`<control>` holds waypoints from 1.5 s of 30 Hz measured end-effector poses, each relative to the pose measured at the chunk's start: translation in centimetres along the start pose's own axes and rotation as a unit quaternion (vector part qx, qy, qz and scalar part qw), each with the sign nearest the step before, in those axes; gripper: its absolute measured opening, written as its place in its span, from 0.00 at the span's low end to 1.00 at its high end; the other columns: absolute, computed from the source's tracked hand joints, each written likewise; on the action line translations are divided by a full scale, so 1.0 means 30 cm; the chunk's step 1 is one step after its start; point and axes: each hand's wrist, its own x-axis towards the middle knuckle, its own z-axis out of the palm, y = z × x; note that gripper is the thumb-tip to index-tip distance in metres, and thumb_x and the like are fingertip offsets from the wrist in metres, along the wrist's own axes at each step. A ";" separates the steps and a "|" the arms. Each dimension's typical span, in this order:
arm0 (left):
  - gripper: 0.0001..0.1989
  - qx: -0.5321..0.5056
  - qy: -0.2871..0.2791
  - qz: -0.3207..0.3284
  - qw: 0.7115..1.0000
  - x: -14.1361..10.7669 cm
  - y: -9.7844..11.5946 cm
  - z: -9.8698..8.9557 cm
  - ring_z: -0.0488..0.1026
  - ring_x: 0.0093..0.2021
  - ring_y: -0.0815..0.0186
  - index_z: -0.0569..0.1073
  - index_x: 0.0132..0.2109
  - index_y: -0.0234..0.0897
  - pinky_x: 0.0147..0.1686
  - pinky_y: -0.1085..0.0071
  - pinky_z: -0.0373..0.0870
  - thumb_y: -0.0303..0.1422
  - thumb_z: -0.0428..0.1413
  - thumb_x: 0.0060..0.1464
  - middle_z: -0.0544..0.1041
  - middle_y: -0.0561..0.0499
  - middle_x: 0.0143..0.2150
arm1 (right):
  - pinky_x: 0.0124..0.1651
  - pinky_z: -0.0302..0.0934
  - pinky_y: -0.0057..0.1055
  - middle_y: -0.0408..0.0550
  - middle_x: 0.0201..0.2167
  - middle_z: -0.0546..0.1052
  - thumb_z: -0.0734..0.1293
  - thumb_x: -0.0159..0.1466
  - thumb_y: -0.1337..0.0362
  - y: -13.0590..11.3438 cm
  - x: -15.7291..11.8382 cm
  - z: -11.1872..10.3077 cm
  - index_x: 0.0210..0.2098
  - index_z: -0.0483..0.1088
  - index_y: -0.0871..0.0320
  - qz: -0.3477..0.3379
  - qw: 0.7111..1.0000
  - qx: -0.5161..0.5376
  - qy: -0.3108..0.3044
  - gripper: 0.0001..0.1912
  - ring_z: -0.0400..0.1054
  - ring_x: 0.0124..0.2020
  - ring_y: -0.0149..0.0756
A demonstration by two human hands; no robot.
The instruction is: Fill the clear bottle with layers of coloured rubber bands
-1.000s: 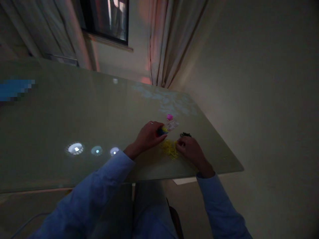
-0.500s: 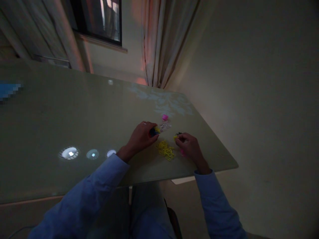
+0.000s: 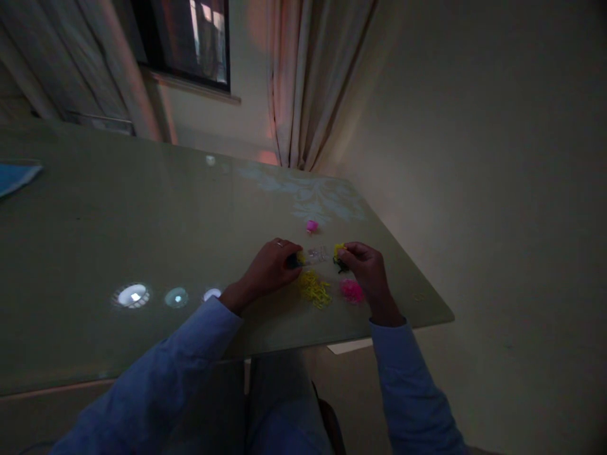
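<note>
My left hand (image 3: 272,268) is closed around a small clear plastic case (image 3: 317,254). Dark and yellow bits show in the case by the fingertips, and its clear end sticks out to the right. My right hand (image 3: 367,265) pinches a clump of small yellow bands (image 3: 339,249). Just beneath those fingertips are black bands (image 3: 340,264); whether they are touched I cannot tell. A loose pile of yellow bands (image 3: 314,289) lies on the table between my hands. Partly behind my right wrist is a pile of pink bands (image 3: 351,291).
A small bright pink item (image 3: 312,226) sits beyond the case on the glossy table (image 3: 165,227). A few tiny pieces (image 3: 419,297) lie near the right edge. At the far left is a blue object (image 3: 18,178). Curtains (image 3: 303,82) hang behind the table.
My left hand and the case have come slightly nearer to me. My right hand has risen a little away from me with the yellow bands, uncovering more of the pink pile.
</note>
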 end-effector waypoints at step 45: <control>0.17 -0.101 -0.017 -0.006 0.995 -0.014 0.011 0.010 0.78 0.45 0.56 0.76 0.49 0.38 0.47 0.60 0.74 0.35 0.64 0.52 0.81 0.44 0.45 | 0.40 0.64 0.32 0.50 0.34 0.82 0.66 0.68 0.62 -0.173 -0.021 -0.041 0.38 0.82 0.57 -0.162 0.917 -0.305 -0.200 0.12 0.74 0.34 0.36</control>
